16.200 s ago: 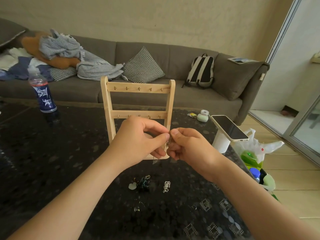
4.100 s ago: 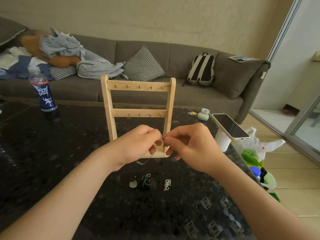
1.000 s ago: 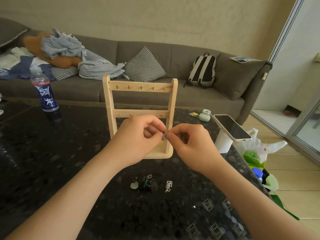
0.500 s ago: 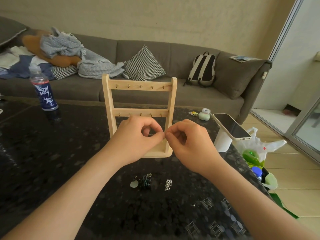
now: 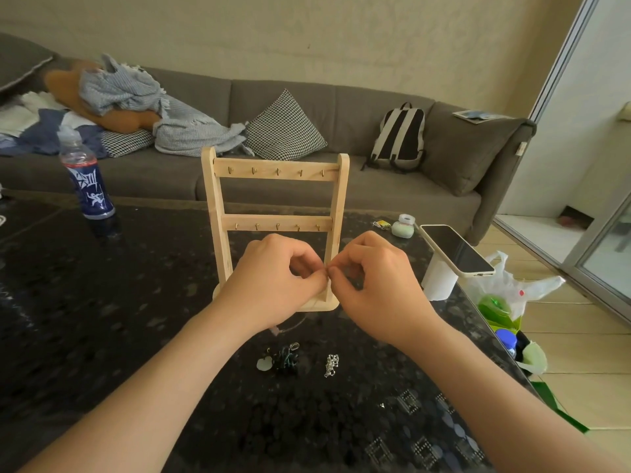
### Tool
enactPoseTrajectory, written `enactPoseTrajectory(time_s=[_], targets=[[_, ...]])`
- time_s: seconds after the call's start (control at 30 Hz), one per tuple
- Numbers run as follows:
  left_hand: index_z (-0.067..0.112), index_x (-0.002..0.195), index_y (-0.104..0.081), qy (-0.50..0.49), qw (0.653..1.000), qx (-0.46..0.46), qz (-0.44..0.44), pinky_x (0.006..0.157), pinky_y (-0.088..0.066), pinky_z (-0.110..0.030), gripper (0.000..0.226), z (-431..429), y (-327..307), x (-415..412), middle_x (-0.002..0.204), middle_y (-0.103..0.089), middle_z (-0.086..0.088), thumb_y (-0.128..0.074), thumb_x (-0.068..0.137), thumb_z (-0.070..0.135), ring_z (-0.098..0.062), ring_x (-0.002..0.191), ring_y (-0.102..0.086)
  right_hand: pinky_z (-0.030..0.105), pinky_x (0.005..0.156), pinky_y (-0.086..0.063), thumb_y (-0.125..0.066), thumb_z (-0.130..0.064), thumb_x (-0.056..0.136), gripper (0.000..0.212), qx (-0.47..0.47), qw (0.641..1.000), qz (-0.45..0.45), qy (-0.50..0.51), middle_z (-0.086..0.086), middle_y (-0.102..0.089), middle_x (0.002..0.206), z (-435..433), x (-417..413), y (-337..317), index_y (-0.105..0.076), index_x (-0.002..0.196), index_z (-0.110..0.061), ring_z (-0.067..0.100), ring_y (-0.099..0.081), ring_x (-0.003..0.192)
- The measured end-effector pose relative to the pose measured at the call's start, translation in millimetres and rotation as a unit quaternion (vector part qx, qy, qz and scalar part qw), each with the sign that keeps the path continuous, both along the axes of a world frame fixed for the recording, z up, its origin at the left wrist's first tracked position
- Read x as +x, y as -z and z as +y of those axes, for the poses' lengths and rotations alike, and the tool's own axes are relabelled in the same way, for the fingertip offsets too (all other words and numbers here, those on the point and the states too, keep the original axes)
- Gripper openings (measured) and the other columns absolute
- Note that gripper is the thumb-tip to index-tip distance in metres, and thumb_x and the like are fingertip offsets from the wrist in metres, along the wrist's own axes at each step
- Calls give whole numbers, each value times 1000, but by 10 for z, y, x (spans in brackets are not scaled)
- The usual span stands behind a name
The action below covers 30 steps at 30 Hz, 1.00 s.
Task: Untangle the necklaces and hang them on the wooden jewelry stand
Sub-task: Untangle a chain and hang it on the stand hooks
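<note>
"Necklace (image 5: 292,327): where is it right now?"

"Between my two grips, in front of the wooden jewelry stand (image 5: 275,174). The left grip (image 5: 273,278) and right grip (image 5: 372,278) each pinch the fine chain between thumb and forefinger, with the tips almost touching. A thin loop droops under the left wrist, just above the table (image 5: 102,302)."

"Anything changed in the last half second?"

"Very little. The pinch point sits in much the same spot by the stand's right post, and the slack loop now shows below. I judge I'm working a clasp or a knot and not hanging yet, because all the hooks (image 5: 278,172) on both rails are bare."

"Materials?"

"The chain is hair-thin metal, limp and probably slippery. The stand is pale, smooth wood with small brass-coloured hooks. On the glossy, dark speckled table, nearer me than the stand's base, lie a dark tangle (image 5: 285,358), a pale flat pendant (image 5: 263,363) touching it, and a bunched silver chain (image 5: 331,365)."
</note>
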<state>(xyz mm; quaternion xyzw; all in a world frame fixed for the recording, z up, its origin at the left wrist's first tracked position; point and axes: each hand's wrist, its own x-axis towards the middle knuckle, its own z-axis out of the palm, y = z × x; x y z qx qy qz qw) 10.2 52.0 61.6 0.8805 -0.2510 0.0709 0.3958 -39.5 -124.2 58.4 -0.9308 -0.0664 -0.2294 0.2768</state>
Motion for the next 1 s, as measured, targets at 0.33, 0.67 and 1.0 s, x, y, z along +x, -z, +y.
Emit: enactPoseTrajectory(time_s=[0.33, 0.67, 1.0], targets=[[28, 98, -80, -23, 1000, 9, -15, 78, -55, -22, 10, -76, 58, -10, 90, -73, 16, -74, 96, 36, -4, 85, -67, 5, 71, -37, -70, -20, 101, 10, -18, 1000, 19, -2, -11, -56, 108, 11, 27, 17, -79, 101, -23, -2, -52, 87], [27, 104, -60, 57, 997, 46, 36, 66, -43, -12, 12, -80, 16, -39, 92, -60, 14, -52, 110, 33, -6, 81, -59, 6, 72, -38, -69, -22, 101, 9, -17, 1000, 7, -15, -9, -54, 106, -65, 25, -25, -77, 97, -24, 1, -55, 86], [26, 103, -54, 115, 986, 76, 97, 65, -47, -26, 19, -41, -86, -113, 75, -56, 10, -40, 113, 34, -4, 63, -54, 30, 89, -47, -64, -26, 100, 13, -3, 998, 29, -48, -9, -53, 107, -106, -25, -57, -73, 91, -29, 6, -56, 98]])
